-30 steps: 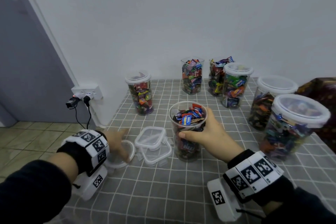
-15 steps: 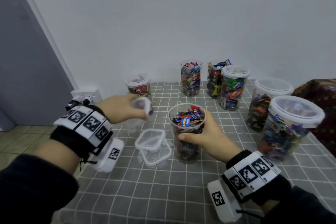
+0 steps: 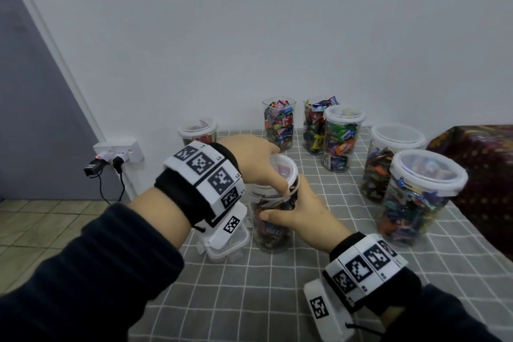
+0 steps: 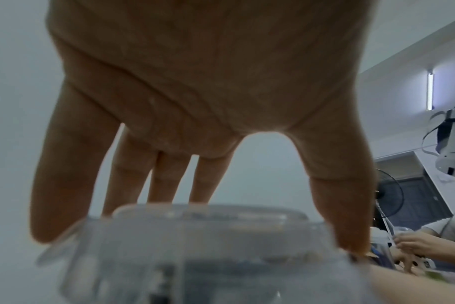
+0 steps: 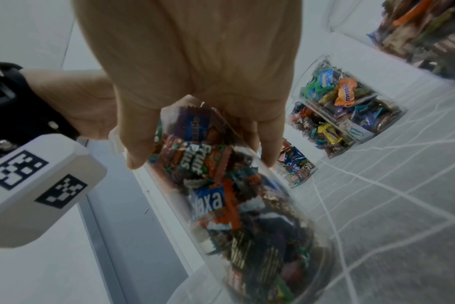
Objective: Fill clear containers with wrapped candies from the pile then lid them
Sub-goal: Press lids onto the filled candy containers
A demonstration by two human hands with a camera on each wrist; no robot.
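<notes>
A round clear lid (image 3: 280,172) is held from above by the left hand (image 3: 256,159), its fingers (image 4: 73,185) and thumb curled down round the lid's rim. The lid is tilted over the mouth of a clear container (image 3: 273,223) packed with wrapped candies (image 5: 210,185); its near-left edge meets the container's rim, while the far-right edge is raised. Whether it is seated anywhere cannot be told. The container is gripped by the right hand (image 3: 301,215), thumb across the near side of the wall and fingers wrapped round the right side, just under the rim. It stands upright on the table (image 3: 277,300), which is covered by a grey cloth with a white grid.

Just left of the container, partly hidden beneath the left wrist, a low rectangular clear box (image 3: 229,248) is seen. Toward the far edge, near the white wall, two filled containers without lids (image 3: 279,125) stand side by side, and a lidded one (image 3: 342,137) is placed just in front of them to the right. Another lidded container (image 3: 197,132) is seen at the far left. At the right, two larger lidded containers (image 3: 416,197) stand close together.
</notes>
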